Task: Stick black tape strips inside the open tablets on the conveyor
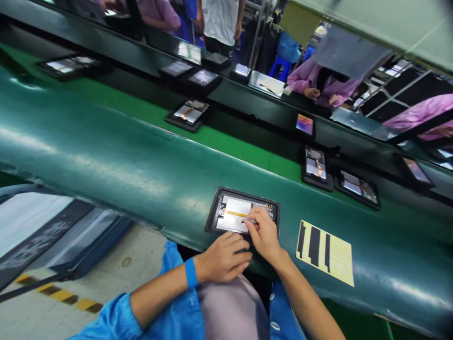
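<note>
On glossy bench (141, 174), rectangular device (231, 221), bent fingers (259, 216)

I see right hand (264, 233) bent over opened device (230, 221), left hand (225, 257) by its near edge; yellow sheet (341, 257) to right.

A blue wristband (191, 273), pale-buttoned blue jacket (118, 321) and greyish-pink top (231, 309) are worn.
</note>
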`<state>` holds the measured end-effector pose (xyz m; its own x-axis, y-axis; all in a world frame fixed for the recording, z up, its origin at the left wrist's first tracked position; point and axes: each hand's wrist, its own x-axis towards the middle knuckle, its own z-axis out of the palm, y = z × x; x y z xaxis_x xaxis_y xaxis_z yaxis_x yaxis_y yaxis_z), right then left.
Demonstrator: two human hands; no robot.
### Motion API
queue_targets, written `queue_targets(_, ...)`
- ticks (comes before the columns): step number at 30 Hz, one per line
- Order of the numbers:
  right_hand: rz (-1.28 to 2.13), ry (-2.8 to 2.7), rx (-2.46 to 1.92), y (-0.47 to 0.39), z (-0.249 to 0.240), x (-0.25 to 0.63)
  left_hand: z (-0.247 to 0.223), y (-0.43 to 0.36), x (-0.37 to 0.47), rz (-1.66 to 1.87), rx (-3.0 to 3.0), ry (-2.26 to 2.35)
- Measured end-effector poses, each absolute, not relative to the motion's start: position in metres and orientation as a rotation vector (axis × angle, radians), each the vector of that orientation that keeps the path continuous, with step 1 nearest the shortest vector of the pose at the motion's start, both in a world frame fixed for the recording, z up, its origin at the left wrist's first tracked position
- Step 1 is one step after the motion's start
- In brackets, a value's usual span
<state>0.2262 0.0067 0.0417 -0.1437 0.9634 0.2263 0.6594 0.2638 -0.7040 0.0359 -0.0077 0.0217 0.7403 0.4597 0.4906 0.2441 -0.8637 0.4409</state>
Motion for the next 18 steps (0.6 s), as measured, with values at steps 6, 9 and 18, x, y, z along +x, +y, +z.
queue_targets(6, 0.591, -2.185, -1.458, 0.038, 0.032, 0.183, 0.010, 0.002, -0.023, 1.117, 2.463, 1.208)
queue_targets(9, 0.529, -2.249, -1.506, 0.045, 0.024, 0.177, 0.006, 0.005, -0.031, 1.033, 2.481, 1.347)
queue_targets(18, 0.433, -2.264, -1.622, 0.052, 0.016, 0.175, 0.005, 0.011, -0.028, 0.678, 2.606, 1.338)
